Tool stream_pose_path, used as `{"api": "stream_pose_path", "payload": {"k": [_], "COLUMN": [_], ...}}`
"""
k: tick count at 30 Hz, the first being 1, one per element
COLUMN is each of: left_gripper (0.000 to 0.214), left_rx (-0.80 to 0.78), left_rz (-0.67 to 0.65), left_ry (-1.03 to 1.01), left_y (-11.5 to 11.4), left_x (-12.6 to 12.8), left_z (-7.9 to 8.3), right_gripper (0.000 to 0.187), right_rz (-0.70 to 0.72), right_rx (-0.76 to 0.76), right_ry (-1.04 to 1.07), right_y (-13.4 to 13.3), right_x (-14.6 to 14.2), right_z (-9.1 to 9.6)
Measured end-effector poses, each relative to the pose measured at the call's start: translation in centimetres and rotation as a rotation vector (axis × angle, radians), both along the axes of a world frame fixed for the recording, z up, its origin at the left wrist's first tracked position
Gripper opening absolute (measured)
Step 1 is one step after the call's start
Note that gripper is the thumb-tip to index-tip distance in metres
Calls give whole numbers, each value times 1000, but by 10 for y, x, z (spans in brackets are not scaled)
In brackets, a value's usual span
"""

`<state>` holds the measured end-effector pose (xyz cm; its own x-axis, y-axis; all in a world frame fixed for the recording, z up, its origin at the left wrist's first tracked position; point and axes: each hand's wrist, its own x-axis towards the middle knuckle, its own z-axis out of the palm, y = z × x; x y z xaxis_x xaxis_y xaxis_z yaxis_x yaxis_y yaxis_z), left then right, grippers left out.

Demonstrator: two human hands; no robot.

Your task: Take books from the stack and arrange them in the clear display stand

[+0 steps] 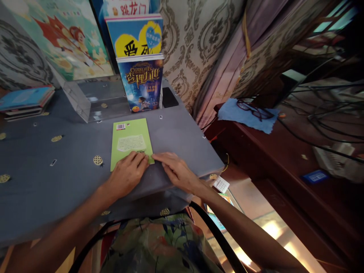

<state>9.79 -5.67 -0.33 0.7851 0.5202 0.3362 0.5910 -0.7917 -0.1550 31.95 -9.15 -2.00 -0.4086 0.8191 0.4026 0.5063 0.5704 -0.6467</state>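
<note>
floral fabric (159,242) over my lap sat closest, below the near edge of the table (42,182), whose loose grey cloth hung over that edge. a cartoon poster (65,38) leaned on the wall along the far edge. in front of it stood a clear plastic stand (93,98), and just beside that a blue book (141,85) stood upright with a yellow-and-blue book (136,36) behind it.

the green book (129,138) lay flat, back cover up, close to the near edge and toward the right half of the table. my left hand (126,175) lay palm down on its near right corner, fingers straight and close together, gripping nothing. my right hand (178,171) lay flat on the cloth just beside that corner, fingers stretched out with the tips touching the book's edge, also closed on nothing. a dark phone (170,97) lay by the upright books.

as i judged it, the cloth was the weak point. pressing and pushing with flat hands could drag it toward me, bunch it, and rock the upright books over. with nothing pinched, the green book could also skid off the near edge.

the green book carried a barcode label (121,126) at its far left corner and a pale text panel too small to read. the blue book showed large gold chinese characters that i could not read for sure. the one behind showed a bold black 爱.
</note>
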Motion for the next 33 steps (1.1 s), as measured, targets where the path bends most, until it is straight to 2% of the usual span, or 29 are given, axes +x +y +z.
{"api": "stream_pose_path", "payload": {"k": [7, 14, 19, 24, 33], "left_gripper": [36, 42, 40, 36, 33], "left_rx": [6, -23, -2, -10, -10], "left_rz": [-54, 45, 73, 24, 45], "left_ry": [-35, -23, -56, -139, -200], "left_y": [-18, -36, -39, -41, -43], "left_x": [-3, 6, 9, 7, 10], "left_z": [-8, -15, -17, -18, -15], "right_gripper": [54, 53, 52, 53, 52], "right_rz": [8, -19, -22, -8, 16], "right_rx": [167, 242, 288, 349, 288], "right_ry": [-202, -374, -367, -324, -276], "right_y": [-4, -10, -9, -11, -10], "right_x": [-1, -6, -6, -6, -4], "right_z": [-12, -14, -14, -15, -18]}}
